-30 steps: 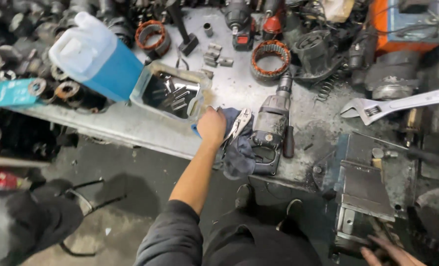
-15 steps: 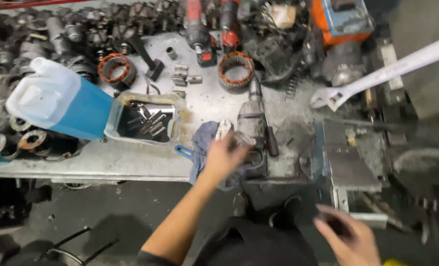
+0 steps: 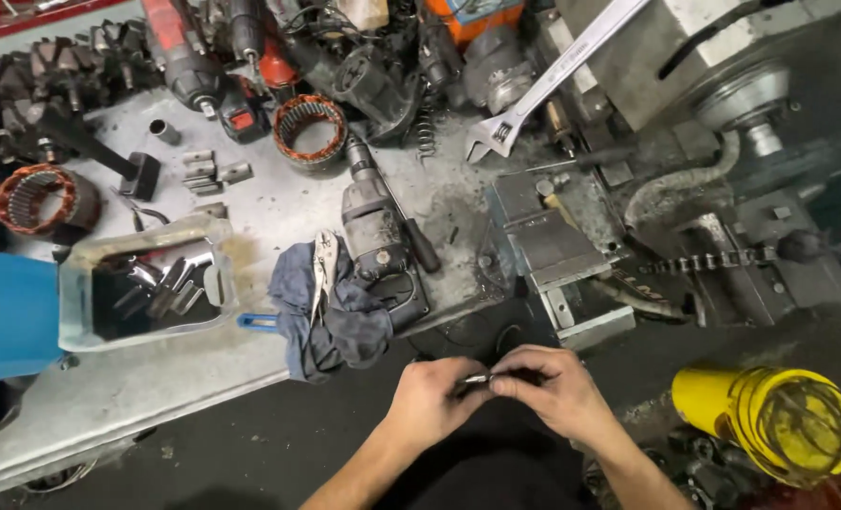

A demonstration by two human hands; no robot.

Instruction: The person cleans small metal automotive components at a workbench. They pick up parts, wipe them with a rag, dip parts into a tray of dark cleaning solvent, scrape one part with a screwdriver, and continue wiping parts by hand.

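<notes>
**Both hands pinched on one small metal part, below the bench edge**

I see my left hand (image 3: 430,404) and right hand (image 3: 552,392) meeting in front of the bench, fingertips together. Between them sits a small slim metal piece (image 3: 475,380), bright at one end, dark towards the right hand. Left thumb and forefinger are closed on its bright end; right fingers are curled and closed on the other end. Can't tell what the part is, too small. It's held clear of the bench, over the dark floor.

Nearby on the grey metal workbench (image 3: 109,416):
- crumpled dark blue rag (image 3: 335,326) at the bench edge, just above-left of my left hand
- silver locking pliers (image 3: 324,269) lying on the rag
- grimy grey power drill body (image 3: 378,241) touching the rag's right side
- cut-open clear plastic tub (image 3: 85,283) with dark metal parts in it, left of the rag
- blue plastic jug (image 3: 5,316) against the tub's left side
- copper-wound stator ring (image 3: 312,127) further back, a second one (image 3: 33,198) at far left
- large silver adjustable wrench (image 3: 552,80) lying diagonally, upper right
- steel vise block (image 3: 548,250) right of the drill

Yellow cylindrical container (image 3: 770,420) with a clear end lies on the floor, right of my right hand.
</notes>
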